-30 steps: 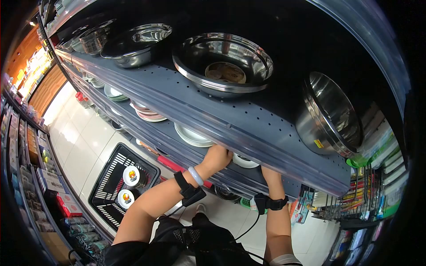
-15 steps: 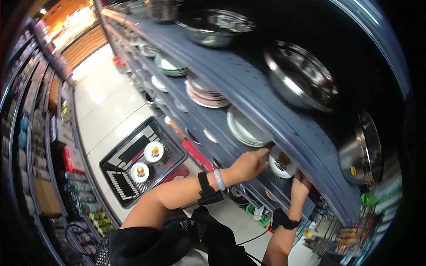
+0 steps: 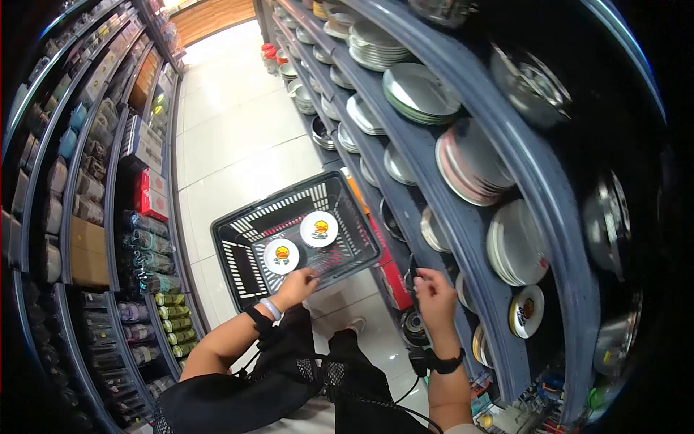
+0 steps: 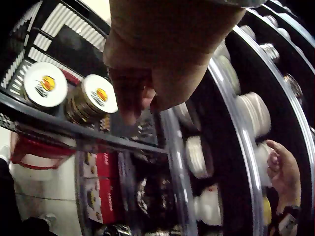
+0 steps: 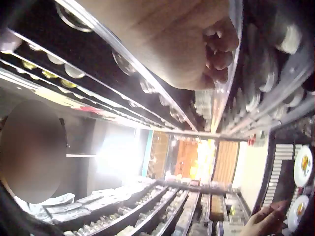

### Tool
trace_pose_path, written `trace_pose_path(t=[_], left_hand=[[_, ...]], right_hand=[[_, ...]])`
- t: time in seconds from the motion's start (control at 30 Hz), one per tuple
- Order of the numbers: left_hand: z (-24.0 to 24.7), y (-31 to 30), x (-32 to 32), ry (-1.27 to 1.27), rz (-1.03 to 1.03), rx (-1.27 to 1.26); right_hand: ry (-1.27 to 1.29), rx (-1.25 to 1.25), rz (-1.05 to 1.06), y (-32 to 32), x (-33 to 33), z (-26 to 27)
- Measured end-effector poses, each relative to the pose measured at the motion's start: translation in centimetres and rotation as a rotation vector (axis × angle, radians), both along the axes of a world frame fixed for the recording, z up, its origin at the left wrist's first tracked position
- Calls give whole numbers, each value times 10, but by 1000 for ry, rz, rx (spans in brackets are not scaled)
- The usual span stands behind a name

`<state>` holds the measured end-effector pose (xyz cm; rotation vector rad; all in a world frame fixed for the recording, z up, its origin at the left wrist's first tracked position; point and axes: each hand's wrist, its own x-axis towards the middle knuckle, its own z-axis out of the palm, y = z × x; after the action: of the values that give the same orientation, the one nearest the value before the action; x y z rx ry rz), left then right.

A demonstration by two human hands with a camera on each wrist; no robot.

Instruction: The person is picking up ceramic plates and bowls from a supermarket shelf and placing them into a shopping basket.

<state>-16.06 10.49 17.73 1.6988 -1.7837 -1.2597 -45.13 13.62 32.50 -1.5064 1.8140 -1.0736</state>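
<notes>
Retail aisle. Floor (image 3: 231,137): pale glossy tiles with thin joints, running below and ahead of the left hand (image 3: 295,288); strong glare at its far stretch. To the left hand's left, tall dark-grey multi-tier shelving (image 3: 67,239), fully stocked. To the right of the right hand (image 3: 437,300), a second grey shelving unit (image 3: 531,159) with a clear edge strip. Far ahead of both hands: wood-slat panel (image 3: 217,20), warm orange light (image 5: 204,162) and intense white glare (image 5: 115,155).

No words or numbers can be read; markings on the two round white plates (image 3: 319,229), just left of centre in the head view, are too small.
</notes>
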Motion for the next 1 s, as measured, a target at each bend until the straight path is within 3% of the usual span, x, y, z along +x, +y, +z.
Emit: trace_pose_path(t=[0.1,0.13,0.27,0.3,0.37,0.47,0.6,1.0], left_hand=[[-41,-14,66,24,200,165],[-49,-19,83,-80,227,168],[-124,-36,144,-107,384,232],[-144,-39,154,-122,418,266],[-134,-47,156,-319,365,179],[-155,-53,160,-330,385,282],[-175,-53,159,-289,373,366],[-180,-49,153,-149,412,346]], right_hand=[[-14,95,173,-35,60,-35],[-56,145,232,-46,80,-47],[-109,376,331,-85,153,-130],[1,351,358,-91,171,-157],[110,340,387,-101,201,-188],[389,686,473,-121,236,-223],[474,927,490,-130,261,-275],[372,1008,326,-127,279,-293]])
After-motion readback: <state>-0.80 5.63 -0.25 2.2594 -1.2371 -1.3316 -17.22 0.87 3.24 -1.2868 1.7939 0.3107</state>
